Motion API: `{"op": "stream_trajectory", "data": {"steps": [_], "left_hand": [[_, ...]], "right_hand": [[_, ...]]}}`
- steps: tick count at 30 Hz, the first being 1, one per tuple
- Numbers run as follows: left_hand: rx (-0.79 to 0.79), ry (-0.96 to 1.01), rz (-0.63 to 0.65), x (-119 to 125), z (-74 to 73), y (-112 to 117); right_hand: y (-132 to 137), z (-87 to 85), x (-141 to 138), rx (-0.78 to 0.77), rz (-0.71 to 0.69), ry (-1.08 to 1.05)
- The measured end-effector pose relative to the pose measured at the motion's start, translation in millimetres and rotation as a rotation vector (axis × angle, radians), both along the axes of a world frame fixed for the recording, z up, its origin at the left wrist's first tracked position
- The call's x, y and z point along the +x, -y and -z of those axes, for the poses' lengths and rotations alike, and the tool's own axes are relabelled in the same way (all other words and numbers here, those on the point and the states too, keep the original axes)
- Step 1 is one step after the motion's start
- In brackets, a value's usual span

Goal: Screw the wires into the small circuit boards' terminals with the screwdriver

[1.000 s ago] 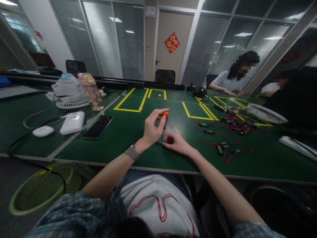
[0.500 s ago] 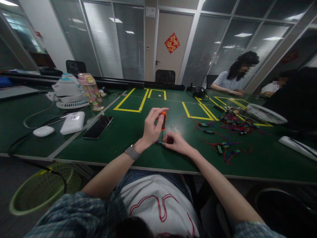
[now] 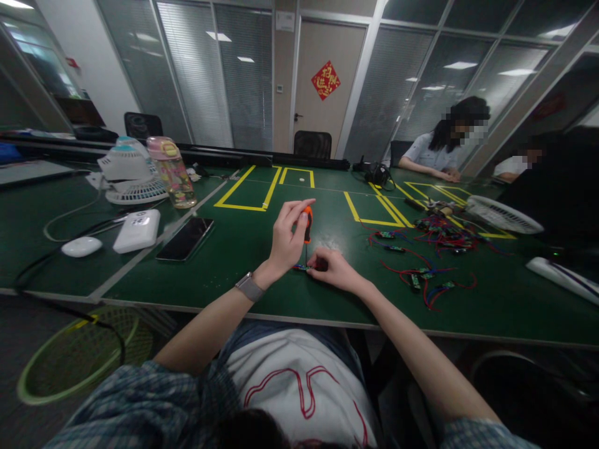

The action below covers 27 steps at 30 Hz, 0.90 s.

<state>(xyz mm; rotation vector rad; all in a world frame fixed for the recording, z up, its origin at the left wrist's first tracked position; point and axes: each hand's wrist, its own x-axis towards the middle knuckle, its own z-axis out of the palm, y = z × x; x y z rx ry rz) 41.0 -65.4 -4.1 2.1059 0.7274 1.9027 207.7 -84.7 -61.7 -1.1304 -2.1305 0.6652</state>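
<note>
My left hand [image 3: 287, 234] is closed around the orange and black handle of a screwdriver [image 3: 307, 226], which stands nearly upright. Its thin shaft runs down to a small green circuit board [image 3: 301, 267] on the table. With its fingertips, my right hand [image 3: 334, 268] pinches the board's right end. Something dark red shows between those fingers, too small to make out. To the right lie several loose circuit boards [image 3: 415, 280] with red and blue wires, and behind them a tangled pile of more boards [image 3: 444, 229].
Left on the green table [image 3: 243, 243] are a black phone [image 3: 186, 239], a white box-shaped device [image 3: 137, 231], a mouse [image 3: 82, 247], a bottle [image 3: 172, 174] and a fan [image 3: 131, 174]. A co-worker [image 3: 435, 149] sits at the far right. A green basket [image 3: 37, 374] stands below.
My left hand and the screwdriver handle have shifted very slightly up and to the left. My right hand and the board keep their place.
</note>
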Motion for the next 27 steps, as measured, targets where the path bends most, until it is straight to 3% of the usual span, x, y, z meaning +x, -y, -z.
{"op": "stream_trajectory", "data": {"steps": [16, 27], "left_hand": [[0.042, 0.002, 0.036, -0.8, -1.5, 2.9], [0.043, 0.001, -0.07, 0.4, -0.4, 1.1]], "right_hand": [[1.4, -2.4, -0.9, -0.002, 0.009, -0.004], [0.8, -0.7, -0.9, -0.003, 0.013, -0.007]]}}
